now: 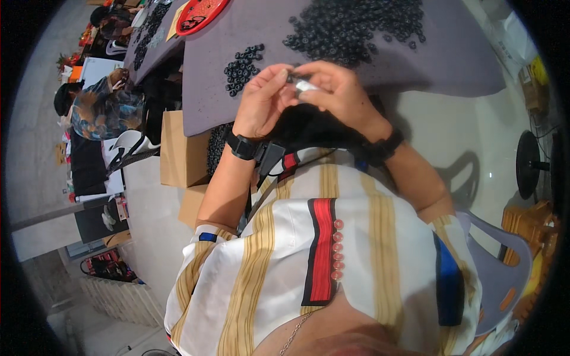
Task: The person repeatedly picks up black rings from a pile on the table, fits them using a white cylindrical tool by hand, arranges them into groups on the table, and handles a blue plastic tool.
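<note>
My left hand (261, 102) and my right hand (339, 94) meet just above the table's near edge. Between the thumb and fingertips of the left one is a small black piece (290, 78), partly covered by the fingers. The right hand pinches a small white object (306, 86) beside that piece; its kind is too blurred to make out. Left of the hands, a small group of black round ring-like parts (240, 71) lies on the grey-purple tabletop (205, 77). Beyond them spreads a large heap of similar black parts (356, 29).
A red plate (216, 8) with small bits sits at the table's far left. Below the table's left edge stands a cardboard box (172, 151), with more black parts (216, 148) beside it. Another person (107, 107) sits at left. Right are a chair (504, 249) and a black fan-like stand (527, 165).
</note>
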Action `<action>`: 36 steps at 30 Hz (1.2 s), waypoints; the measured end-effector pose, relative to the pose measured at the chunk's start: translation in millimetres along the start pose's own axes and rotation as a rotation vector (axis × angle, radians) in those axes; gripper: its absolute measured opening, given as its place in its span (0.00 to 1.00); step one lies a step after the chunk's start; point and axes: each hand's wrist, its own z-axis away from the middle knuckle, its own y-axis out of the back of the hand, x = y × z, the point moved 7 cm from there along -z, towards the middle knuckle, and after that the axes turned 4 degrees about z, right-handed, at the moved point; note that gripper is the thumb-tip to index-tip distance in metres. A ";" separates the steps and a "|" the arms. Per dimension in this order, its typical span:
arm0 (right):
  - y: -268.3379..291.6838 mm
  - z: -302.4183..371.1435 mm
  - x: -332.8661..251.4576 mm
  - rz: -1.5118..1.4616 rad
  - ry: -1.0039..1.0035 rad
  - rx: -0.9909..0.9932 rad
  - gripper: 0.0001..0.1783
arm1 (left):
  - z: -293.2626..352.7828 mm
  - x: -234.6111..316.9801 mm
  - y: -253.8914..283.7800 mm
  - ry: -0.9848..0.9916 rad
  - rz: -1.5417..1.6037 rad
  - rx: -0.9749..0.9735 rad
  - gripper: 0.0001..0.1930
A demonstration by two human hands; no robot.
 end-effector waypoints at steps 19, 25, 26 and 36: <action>-0.1 -3.8 10.4 -0.136 -0.048 -0.090 0.17 | 1.5 4.0 -15.2 -0.055 -0.044 -0.053 0.11; -0.6 -5.8 5.4 -0.121 -0.032 -0.097 0.17 | -2.1 2.5 -10.9 -0.030 -0.002 -0.036 0.11; -1.2 -5.6 3.9 -0.121 -0.033 -0.099 0.17 | -2.1 3.2 -13.2 -0.032 -0.001 -0.034 0.11; 0.0 -6.7 6.2 -0.083 -0.081 -0.103 0.18 | -2.1 2.2 -12.7 0.000 0.039 -0.123 0.11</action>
